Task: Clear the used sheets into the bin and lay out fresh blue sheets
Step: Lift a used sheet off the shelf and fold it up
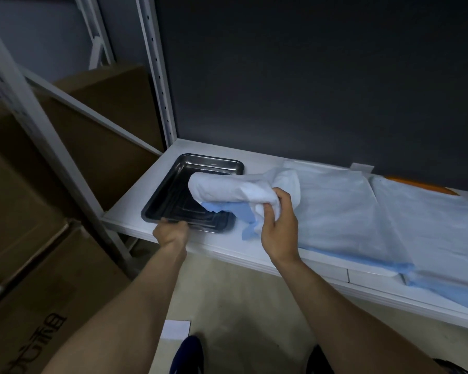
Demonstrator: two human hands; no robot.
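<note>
A dark metal tray (173, 184) sits at the left end of a white shelf (135, 225). My left hand (170, 232) grips the tray's near rim. My right hand (277, 225) holds a crumpled sheet (227, 188), white on top with blue showing underneath, lifted over the tray's right side. To the right, flat pale blue sheets (362, 217) lie spread along the shelf, one overlapping another.
Cardboard boxes (46, 271) fill the rack on the left behind grey metal uprights (157, 76). A dark panel (308, 76) backs the shelf. An orange strip (422, 186) shows behind the sheets. A white paper (174, 330) lies on the floor near my shoes.
</note>
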